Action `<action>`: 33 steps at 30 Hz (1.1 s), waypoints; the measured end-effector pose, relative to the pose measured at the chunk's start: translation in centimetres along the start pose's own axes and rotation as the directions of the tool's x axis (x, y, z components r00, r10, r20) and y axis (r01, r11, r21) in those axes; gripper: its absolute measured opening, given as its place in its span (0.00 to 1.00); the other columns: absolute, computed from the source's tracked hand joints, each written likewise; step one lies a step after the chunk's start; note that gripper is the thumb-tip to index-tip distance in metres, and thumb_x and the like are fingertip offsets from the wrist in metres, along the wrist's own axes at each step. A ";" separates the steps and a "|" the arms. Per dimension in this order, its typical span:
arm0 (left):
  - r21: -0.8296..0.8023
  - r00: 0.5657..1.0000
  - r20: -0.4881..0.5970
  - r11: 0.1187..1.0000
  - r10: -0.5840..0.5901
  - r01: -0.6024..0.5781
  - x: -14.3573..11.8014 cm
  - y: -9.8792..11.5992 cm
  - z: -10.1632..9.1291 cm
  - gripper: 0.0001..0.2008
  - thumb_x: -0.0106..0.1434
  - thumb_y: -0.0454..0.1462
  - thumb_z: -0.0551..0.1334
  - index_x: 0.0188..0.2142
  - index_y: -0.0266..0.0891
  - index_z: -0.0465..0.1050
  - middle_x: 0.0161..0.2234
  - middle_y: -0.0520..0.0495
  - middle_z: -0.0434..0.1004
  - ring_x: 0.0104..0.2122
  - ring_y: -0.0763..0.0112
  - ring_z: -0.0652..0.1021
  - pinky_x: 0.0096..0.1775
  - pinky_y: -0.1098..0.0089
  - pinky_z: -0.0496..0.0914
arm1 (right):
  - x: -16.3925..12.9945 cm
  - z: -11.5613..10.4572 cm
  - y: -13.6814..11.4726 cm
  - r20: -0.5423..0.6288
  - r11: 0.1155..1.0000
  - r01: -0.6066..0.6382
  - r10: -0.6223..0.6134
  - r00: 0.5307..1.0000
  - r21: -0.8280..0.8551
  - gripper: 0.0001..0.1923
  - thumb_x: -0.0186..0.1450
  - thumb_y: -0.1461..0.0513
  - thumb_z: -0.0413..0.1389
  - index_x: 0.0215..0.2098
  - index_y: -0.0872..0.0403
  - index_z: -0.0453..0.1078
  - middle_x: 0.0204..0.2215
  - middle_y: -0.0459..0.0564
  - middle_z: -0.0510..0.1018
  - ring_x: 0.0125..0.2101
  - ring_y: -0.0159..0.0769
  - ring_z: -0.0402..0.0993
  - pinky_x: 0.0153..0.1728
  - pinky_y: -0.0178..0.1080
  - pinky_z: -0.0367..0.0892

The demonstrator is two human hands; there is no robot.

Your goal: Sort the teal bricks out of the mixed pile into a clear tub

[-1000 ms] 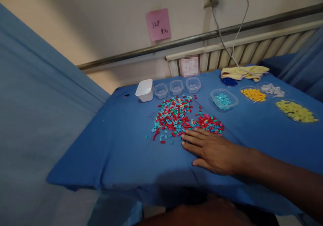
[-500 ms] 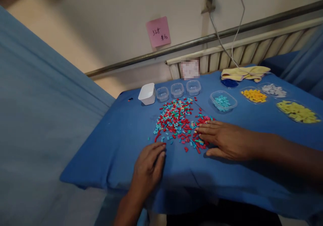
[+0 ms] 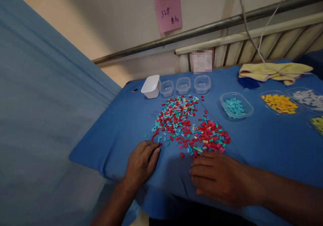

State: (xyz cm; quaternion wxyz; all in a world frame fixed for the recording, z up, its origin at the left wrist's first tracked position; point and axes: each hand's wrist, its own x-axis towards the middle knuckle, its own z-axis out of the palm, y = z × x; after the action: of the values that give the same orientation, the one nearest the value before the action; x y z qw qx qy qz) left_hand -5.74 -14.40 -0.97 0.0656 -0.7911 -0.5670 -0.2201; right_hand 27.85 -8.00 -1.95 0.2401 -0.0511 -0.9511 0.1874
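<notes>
On the blue cloth lies a heap of small plastic building bricks (image 3: 176, 115), mostly red and turquoise with a few pink, green and cream ones. A second, denser cluster of bricks (image 3: 212, 135) lies to its right. At the heap's near left edge rests my left hand (image 3: 142, 160), its fingers curled and closed, with a small red brick (image 3: 159, 144) at the fingertips. My right hand (image 3: 222, 179) hovers at the near side of the right cluster, palm down and fingers stretched out. Its palm side is hidden; nothing shows in it.
Behind the heap stand a white tub (image 3: 151, 87) and three clear containers (image 3: 183, 86). To the right are a container of turquoise bricks (image 3: 236, 106), trays of orange bricks (image 3: 279, 104) and white bricks (image 3: 309, 99), and a yellow cloth (image 3: 275, 71). A blue curtain (image 3: 37, 101) hangs at left.
My right hand has drawn back toward me, off the right cluster, uncovering its bricks. My left hand keeps its place by the heap. The camera view has shifted downward and closer.
</notes>
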 end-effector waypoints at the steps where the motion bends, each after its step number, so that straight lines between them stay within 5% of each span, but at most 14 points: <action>1: 0.007 1.000 0.009 1.000 -0.013 0.013 -0.1 0.0 0.0 0.07 0.79 0.37 0.65 0.52 0.40 0.81 0.44 0.43 0.84 0.44 0.63 0.85 0.46 0.63 0.81 | -0.1 0.0 -0.3 -0.017 0.999 0.032 -0.032 0.999 0.018 0.11 0.82 0.57 0.57 0.45 0.51 0.80 0.41 0.48 0.87 0.42 0.39 0.80 0.43 0.45 0.72; 6: 0.004 0.999 0.030 0.999 -0.035 0.035 0.0 0.9 -0.4 0.08 0.79 0.38 0.65 0.53 0.40 0.81 0.44 0.43 0.84 0.42 0.64 0.84 0.45 0.64 0.80 | -0.3 0.3 -1.3 -0.064 0.990 0.125 -0.121 0.991 0.061 0.11 0.79 0.57 0.61 0.38 0.51 0.74 0.33 0.44 0.82 0.34 0.38 0.73 0.35 0.46 0.65; 10: -0.157 0.999 0.025 0.987 -0.037 0.041 1.8 4.3 -0.2 0.08 0.80 0.37 0.65 0.54 0.41 0.81 0.44 0.45 0.84 0.43 0.68 0.84 0.47 0.67 0.79 | -1.0 1.5 -1.0 -0.099 0.988 0.156 -0.153 0.983 0.021 0.15 0.79 0.54 0.61 0.34 0.50 0.73 0.27 0.44 0.77 0.29 0.37 0.68 0.31 0.46 0.58; 15: -0.150 0.971 0.233 0.986 -0.042 0.079 4.8 8.4 2.0 0.11 0.80 0.41 0.63 0.51 0.43 0.85 0.43 0.46 0.84 0.43 0.64 0.84 0.44 0.65 0.78 | -1.0 2.0 -0.7 -0.064 0.982 0.180 -0.183 0.981 -0.057 0.21 0.81 0.51 0.58 0.31 0.50 0.73 0.25 0.43 0.76 0.26 0.36 0.65 0.29 0.45 0.53; 20: -0.072 0.906 0.410 0.986 -0.106 0.148 5.5 8.7 2.8 0.09 0.78 0.42 0.66 0.46 0.44 0.85 0.45 0.46 0.84 0.44 0.61 0.83 0.42 0.64 0.75 | 0.5 1.9 -2.6 0.041 0.982 0.173 -0.170 0.985 -0.077 0.21 0.81 0.52 0.56 0.31 0.50 0.75 0.25 0.43 0.79 0.25 0.37 0.67 0.28 0.45 0.58; 24: -0.149 0.899 0.430 0.976 -0.081 0.159 5.1 8.4 2.1 0.05 0.76 0.38 0.66 0.45 0.41 0.81 0.46 0.46 0.84 0.45 0.62 0.83 0.45 0.64 0.74 | 3.4 3.6 -4.9 0.127 0.965 0.260 -0.256 0.958 -0.020 0.15 0.78 0.54 0.61 0.34 0.50 0.77 0.26 0.44 0.82 0.26 0.39 0.71 0.25 0.45 0.56; 27: -0.224 0.911 0.387 0.943 -0.145 0.245 5.9 7.8 1.1 0.04 0.75 0.36 0.64 0.45 0.41 0.79 0.44 0.46 0.84 0.43 0.64 0.83 0.46 0.65 0.73 | 5.6 6.2 -5.6 0.258 0.931 0.341 -0.363 0.895 0.127 0.05 0.73 0.61 0.65 0.37 0.49 0.78 0.30 0.43 0.84 0.29 0.37 0.74 0.25 0.44 0.58; 30: -0.221 0.894 0.364 0.908 -0.261 0.355 8.0 6.7 0.4 0.06 0.73 0.34 0.62 0.45 0.40 0.79 0.43 0.45 0.85 0.41 0.64 0.82 0.44 0.65 0.72 | 6.3 8.6 -5.4 0.390 0.917 0.218 -0.345 0.854 0.335 0.08 0.73 0.61 0.66 0.35 0.48 0.76 0.30 0.44 0.83 0.30 0.37 0.75 0.24 0.41 0.60; 33: -0.161 0.865 0.412 0.912 -0.285 0.377 10.2 5.8 0.8 0.09 0.72 0.33 0.61 0.46 0.40 0.80 0.42 0.45 0.85 0.40 0.63 0.82 0.43 0.65 0.71 | 5.0 9.2 -5.0 0.448 0.858 -0.056 -0.210 0.869 0.511 0.06 0.77 0.57 0.65 0.46 0.50 0.80 0.44 0.50 0.85 0.39 0.37 0.81 0.38 0.39 0.77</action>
State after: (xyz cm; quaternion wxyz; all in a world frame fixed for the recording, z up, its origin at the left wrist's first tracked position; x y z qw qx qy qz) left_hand 2.53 -7.29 3.52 -0.1787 -0.7107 -0.6666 -0.1364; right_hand 19.05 -14.72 -5.33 0.0044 0.1022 -0.8981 0.4278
